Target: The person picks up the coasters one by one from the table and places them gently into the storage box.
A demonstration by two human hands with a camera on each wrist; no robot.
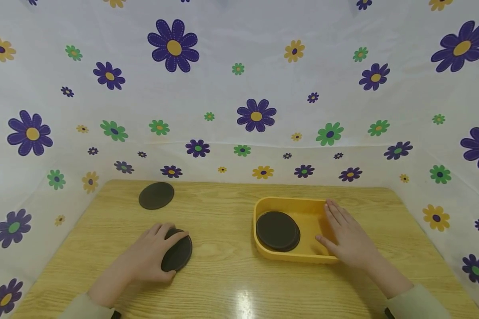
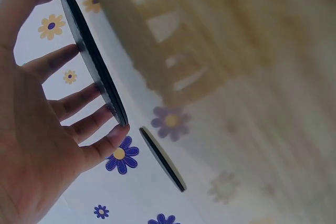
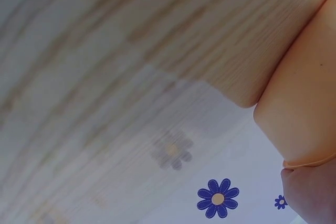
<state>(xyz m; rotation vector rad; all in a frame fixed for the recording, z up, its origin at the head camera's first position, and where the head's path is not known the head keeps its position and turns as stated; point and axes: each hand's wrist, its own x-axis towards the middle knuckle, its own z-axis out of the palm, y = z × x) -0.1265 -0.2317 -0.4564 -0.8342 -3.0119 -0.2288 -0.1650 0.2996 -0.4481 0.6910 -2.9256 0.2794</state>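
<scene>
My left hand [image 1: 149, 254] holds a flat, round black disc [image 1: 178, 251], like a coaster, over the left part of the table. In the left wrist view, thumb and fingertips grip its rim; the disc [image 2: 94, 59] appears edge-on with a line along its edge, and I cannot tell whether it is two stacked. Behind it another black disc [image 1: 156, 195] lies flat on the table. My right hand [image 1: 349, 237] rests over the right end of a yellow tray [image 1: 295, 257], fingers mostly straight and thumb apart. Inside the tray's left half lie black discs [image 1: 277, 230], apparently stacked.
The wood-grain table [image 1: 223, 274] meets a white, flower-printed cloth [image 1: 223, 88] at the back and both sides. In the right wrist view, the tray's outer wall [image 3: 304, 82] stands close at the right edge.
</scene>
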